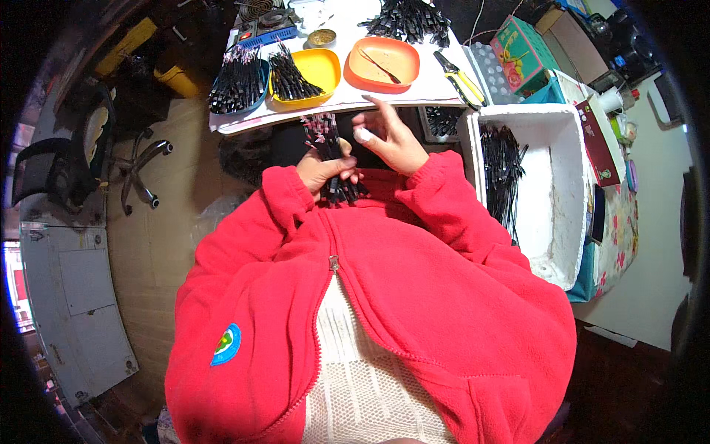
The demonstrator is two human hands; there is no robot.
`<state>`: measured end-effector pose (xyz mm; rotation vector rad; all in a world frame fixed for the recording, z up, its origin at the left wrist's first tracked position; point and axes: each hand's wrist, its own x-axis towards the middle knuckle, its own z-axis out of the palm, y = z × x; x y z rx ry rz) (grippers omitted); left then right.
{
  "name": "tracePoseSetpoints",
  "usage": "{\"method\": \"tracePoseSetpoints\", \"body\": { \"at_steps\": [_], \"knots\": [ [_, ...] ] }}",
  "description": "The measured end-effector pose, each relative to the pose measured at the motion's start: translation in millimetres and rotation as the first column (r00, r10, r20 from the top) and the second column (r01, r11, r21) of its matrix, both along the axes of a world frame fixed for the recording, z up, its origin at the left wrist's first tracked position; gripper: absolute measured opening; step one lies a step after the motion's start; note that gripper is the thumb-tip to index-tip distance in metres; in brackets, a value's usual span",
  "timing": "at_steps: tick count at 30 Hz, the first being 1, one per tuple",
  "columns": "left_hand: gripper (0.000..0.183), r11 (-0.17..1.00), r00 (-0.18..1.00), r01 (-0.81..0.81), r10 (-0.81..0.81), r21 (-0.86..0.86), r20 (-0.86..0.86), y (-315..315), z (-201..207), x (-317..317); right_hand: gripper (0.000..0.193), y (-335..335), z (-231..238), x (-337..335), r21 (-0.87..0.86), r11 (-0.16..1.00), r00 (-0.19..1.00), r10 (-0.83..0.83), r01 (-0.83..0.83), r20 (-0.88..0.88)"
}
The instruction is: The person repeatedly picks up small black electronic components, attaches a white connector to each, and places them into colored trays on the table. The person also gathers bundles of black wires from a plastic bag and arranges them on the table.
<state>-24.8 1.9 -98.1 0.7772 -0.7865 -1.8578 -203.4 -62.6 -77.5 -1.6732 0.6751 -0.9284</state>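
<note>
My left hand is closed around a bundle of thin black cables with pinkish-red ends, upright in front of my jacket, just below the table edge. The cables' lower ends stick out beneath my fingers. To its right, my right hand is raised with fingers apart and nothing in them; one fingertip has a white covering. Ahead on the white table is an orange tray with a single dark cable in it. A yellow tray and a blue tray hold more black cables.
Yellow-and-black pliers lie at the table's right. Beyond the trays are a small metal bowl and a large cable pile. A white foam box on the right holds black cables. A wheeled chair stands left.
</note>
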Motion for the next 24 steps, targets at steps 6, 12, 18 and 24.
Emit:
{"method": "tracePoseSetpoints", "body": {
  "at_steps": [6,12,18,24],
  "knots": [
    [0.039,0.946,0.821,0.142,0.052,-0.291,0.569,-10,-5,-19,0.035,18,-16,20,0.305,0.936,0.984,0.177,-0.173,0.016],
    [0.050,0.992,0.997,0.081,-0.080,0.094,-0.018,-6,15,-10,0.029,13,17,20,0.495,0.869,0.944,-0.144,-0.023,0.297],
    [0.051,0.957,0.791,0.049,0.137,0.285,-0.596,-21,3,-11,0.025,11,44,44,0.342,0.940,0.677,-0.249,-0.004,0.692],
    [0.016,0.966,0.593,0.069,0.162,0.250,-0.789,-30,-15,-17,0.014,28,27,66,0.254,0.967,0.800,-0.180,0.037,0.572]
  ]
}}
